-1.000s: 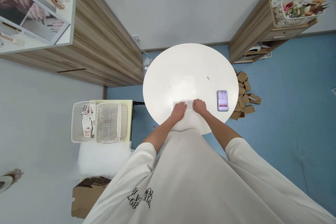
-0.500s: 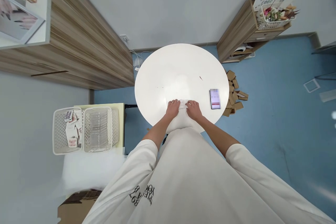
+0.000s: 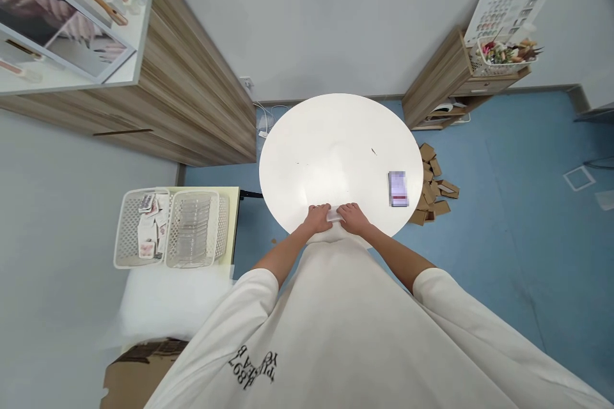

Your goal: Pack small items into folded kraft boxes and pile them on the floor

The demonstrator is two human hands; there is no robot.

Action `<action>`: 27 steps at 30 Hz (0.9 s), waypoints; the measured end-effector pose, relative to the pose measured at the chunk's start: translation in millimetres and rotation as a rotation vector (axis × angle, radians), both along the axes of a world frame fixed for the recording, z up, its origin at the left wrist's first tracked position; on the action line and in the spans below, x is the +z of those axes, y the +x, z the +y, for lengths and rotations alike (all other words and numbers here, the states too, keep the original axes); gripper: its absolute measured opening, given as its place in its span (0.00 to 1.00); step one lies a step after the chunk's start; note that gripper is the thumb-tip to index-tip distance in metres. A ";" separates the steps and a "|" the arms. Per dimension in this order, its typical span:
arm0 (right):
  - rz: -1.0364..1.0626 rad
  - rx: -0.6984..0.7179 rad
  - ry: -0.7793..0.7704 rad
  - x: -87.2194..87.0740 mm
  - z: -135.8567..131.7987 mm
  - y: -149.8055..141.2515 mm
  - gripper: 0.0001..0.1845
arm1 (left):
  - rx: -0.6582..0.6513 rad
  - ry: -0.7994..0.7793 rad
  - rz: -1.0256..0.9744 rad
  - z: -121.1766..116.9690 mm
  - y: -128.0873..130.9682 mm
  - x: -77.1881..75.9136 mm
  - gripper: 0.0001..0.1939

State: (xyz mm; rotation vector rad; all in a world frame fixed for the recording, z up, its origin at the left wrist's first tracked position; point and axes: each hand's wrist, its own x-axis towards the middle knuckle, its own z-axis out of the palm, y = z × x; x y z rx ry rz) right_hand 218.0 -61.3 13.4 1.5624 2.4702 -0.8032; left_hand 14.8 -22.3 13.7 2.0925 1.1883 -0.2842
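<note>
Near the front edge of the round white table [image 3: 307, 134], a small whitish, translucent packet [image 3: 334, 215] lies between my hands. It looks like something rolled in clear wrap, but its contents cannot be made out. My left hand [image 3: 318, 218] is closed over its left end, fingers curled, with a ring on one finger. From the other side, my right hand [image 3: 353, 218] grips the right end. The undersides of both hands are hidden. To the right on the table lies a phone [image 3: 398, 189] with a blurred screen.
At left, white baskets hold clear plastic cases [image 3: 194, 230] and printed cards [image 3: 149, 230]. Below them are whitish wrap sheets [image 3: 173, 300] and a cardboard box [image 3: 139, 374]. Wooden cabinets [image 3: 201, 89] flank the table. Small brown cartons [image 3: 434, 188] lie on the floor at right.
Both hands and the packet have come closer to my body and the table's front edge. My fingers are curled further around the packet. The whole view has shifted slightly.
</note>
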 end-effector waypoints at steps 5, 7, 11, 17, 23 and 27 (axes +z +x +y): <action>-0.020 0.035 -0.049 11.4 4.8 -0.8 0.14 | -0.025 -0.012 -0.049 -3.4 -5.9 3.8 0.19; -0.039 0.060 -0.062 16.0 8.7 -2.6 0.12 | -0.037 0.054 -0.057 -3.8 -6.8 5.7 0.16; -0.049 0.072 -0.085 23.2 13.8 -8.2 0.11 | -0.077 0.129 -0.033 -4.5 -7.6 8.6 0.13; -0.058 -0.049 -0.111 24.4 23.0 -8.8 0.15 | -0.034 0.085 -0.056 4.5 -7.4 8.8 0.15; -0.114 -0.152 -0.072 10.6 41.7 -7.7 0.20 | 0.064 0.157 0.037 23.2 3.9 -1.9 0.17; -0.170 -0.203 -0.065 -1.5 54.4 -8.8 0.21 | 0.043 0.258 0.050 29.9 11.0 -9.0 0.20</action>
